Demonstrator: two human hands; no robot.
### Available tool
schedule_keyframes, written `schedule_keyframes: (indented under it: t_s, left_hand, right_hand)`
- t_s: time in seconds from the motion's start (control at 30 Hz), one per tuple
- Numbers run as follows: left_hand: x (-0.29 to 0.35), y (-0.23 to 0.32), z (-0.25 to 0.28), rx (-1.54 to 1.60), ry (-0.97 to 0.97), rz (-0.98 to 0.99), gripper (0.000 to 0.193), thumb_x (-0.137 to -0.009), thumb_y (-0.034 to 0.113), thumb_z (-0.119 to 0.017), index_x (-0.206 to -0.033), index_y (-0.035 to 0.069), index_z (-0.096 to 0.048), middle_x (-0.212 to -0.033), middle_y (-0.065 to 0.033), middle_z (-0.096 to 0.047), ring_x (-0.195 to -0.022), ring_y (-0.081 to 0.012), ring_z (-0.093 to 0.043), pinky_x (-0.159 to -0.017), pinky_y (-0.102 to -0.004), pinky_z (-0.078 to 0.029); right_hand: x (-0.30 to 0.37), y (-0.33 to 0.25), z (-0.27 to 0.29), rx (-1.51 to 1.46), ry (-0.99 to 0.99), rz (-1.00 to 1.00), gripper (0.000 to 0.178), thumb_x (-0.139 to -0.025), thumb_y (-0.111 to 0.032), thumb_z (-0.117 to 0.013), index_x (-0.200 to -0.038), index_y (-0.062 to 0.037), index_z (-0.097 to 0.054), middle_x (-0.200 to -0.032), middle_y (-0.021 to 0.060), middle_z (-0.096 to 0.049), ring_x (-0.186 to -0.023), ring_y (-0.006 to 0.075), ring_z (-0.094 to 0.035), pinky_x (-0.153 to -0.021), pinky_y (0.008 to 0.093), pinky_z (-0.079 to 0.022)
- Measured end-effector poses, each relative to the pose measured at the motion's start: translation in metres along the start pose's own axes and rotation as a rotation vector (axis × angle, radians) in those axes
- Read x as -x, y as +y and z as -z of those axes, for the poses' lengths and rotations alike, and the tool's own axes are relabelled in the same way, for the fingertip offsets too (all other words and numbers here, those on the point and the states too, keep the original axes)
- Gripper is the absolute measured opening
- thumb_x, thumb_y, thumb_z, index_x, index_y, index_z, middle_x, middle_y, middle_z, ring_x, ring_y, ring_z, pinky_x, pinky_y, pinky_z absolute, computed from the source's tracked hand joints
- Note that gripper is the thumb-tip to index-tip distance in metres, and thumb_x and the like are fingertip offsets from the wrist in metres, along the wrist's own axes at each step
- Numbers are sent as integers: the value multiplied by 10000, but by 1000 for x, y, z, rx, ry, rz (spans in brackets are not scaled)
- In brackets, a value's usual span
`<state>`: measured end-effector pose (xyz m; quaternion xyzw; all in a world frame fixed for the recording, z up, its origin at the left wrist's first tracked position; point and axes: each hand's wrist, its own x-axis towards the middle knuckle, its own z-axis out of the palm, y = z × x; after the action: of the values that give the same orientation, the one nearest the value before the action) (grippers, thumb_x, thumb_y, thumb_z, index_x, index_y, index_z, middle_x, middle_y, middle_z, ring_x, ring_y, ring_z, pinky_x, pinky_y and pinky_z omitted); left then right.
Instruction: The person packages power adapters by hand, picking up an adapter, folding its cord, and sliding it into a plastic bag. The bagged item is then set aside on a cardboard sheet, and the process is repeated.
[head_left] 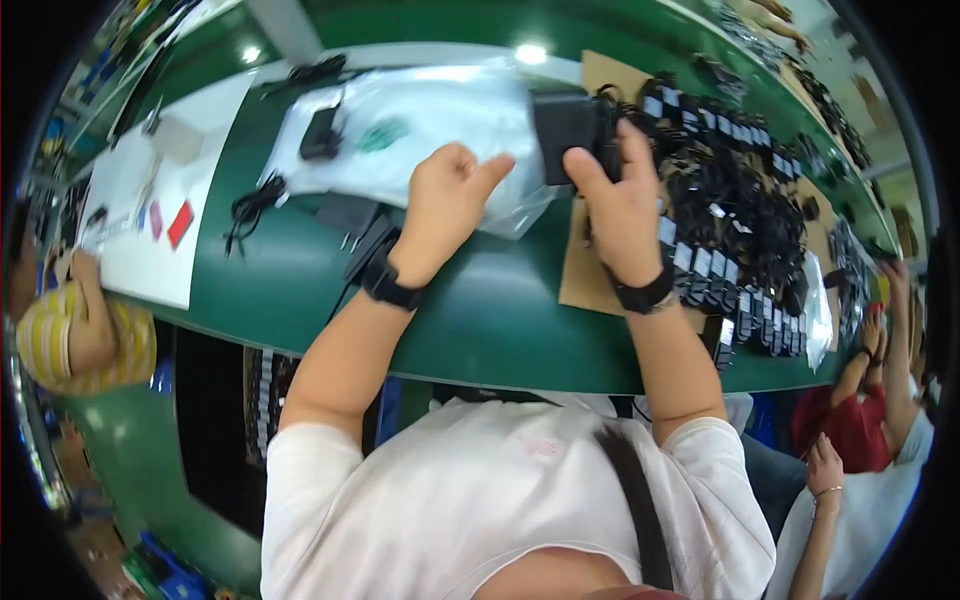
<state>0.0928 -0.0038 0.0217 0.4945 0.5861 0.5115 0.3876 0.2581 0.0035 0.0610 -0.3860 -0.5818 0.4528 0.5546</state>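
Holding: right hand (622, 200) was clamped on a black power adapter (563, 135), thumb over its near edge, up between the plastic bag (430, 95) and the cardboard (582, 280).
Drop risk: that thumb sat close to one corner, so imo a quick turn could've twisted the adapter loose.
Left hand: thumb poked out toward the adapter, apart from its curled fingers, nothing visible in it; left hand (447, 207) wasn't giving any support there.
Cord snag: blurry dark cord bits showed by the right fingers, couldn't tell whose. If they ran into the pile of adapters (715, 195), a pull might've dragged others along.
Slippery bag: loose, shiny plastic lay under the second adapter (320, 133); a sleeveless forearm catching it could've slid the lot along the bench (490, 325).
Wrist clutter: a plug adapter (350, 215) sat right near the left wrist, easy to knock with a backswing.
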Motion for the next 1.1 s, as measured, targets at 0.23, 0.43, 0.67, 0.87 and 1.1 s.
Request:
schedule_keyframes:
  t_s: [0.23,0.43,0.67,0.87,1.1]
  left_hand:
    - [9,8,17,277,77,-86,271,-861,234,-572,-696,37,-487,-486,-29,-462,-406,-121,-456,-398,-257,-355]
    - [23,5,4,-405,68,-724,149,-840,176,-599,-816,42,-539,-579,-101,-555,-495,-203,-566,-456,-292,-424]
    - [30,16,-8,-162,95,-620,112,-831,132,-583,-853,55,-504,-647,-131,-580,-569,-315,-587,-480,-353,-452]
    - [31,38,-13,-89,212,-825,104,-837,87,-589,-883,23,-521,-634,-78,-578,-532,-175,-569,-499,-257,-441]
    - [34,46,-17,-166,56,-714,139,-816,25,-557,-952,34,-532,-713,-113,-593,-535,-215,-585,-494,-253,-445]
  right_hand:
    - [19,3,-19,959,-330,550,507,-691,-94,-687,-1152,-34,-485,-887,150,-525,-777,325,-522,-664,363,-439]
    - [8,22,-33,793,-233,318,392,-711,-81,-628,-1082,-16,-520,-784,139,-538,-713,282,-553,-608,335,-458]
    - [0,16,-53,-574,25,-287,224,-822,-85,-592,-1029,-19,-535,-876,12,-571,-750,87,-529,-632,225,-434]
    - [-3,49,-44,379,22,609,374,-729,-138,-665,-1035,-17,-486,-937,165,-571,-796,297,-582,-675,336,-466]
    - [-12,18,-40,-16,-171,-9,155,-801,-91,-547,-919,1,-508,-785,118,-601,-718,192,-597,-634,278,-470]
